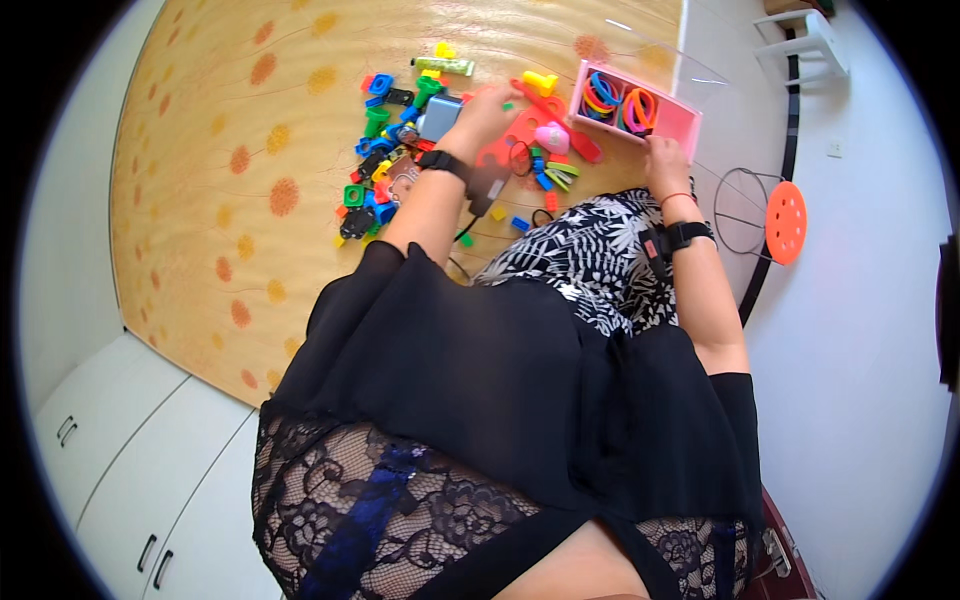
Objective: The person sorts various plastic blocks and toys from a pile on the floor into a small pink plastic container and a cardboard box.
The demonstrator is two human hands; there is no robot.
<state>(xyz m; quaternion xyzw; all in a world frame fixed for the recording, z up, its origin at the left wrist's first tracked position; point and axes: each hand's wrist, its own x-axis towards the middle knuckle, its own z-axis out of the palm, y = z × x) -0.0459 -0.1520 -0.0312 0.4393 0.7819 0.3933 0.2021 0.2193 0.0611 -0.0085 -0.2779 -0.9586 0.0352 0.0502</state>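
The pink box (685, 128) lies at the edge of the flowered mat (190, 215). Its left part holds looped bands in two groups: blue, orange and yellow rings (600, 95) at the left end, and orange and pink rings (638, 110) nearer the box's middle. The box's right end shows bare pink floor. Thin transparent edges rise beyond the box, but what they belong to is hard to make out.

The right hand (667, 165) is at the near wall of the box, fingers bent and their tips against its edge; whether they grip it cannot be told. The left hand (490, 112) is to the left of the box, its fingers partly bent and reaching toward a red strip. The fingertips blend into the things there, so I cannot tell whether they have hold of anything.

Between that hand and the box are a red board with holes (522, 128) and a pink egg-shaped thing (551, 138). A green tube (443, 66) lies farther left of the box, as does a grey-blue block (440, 118), partly covered by the left hand. Leftmost from the box is a heap of coloured plastic pieces (376, 122), some hidden behind the left forearm.
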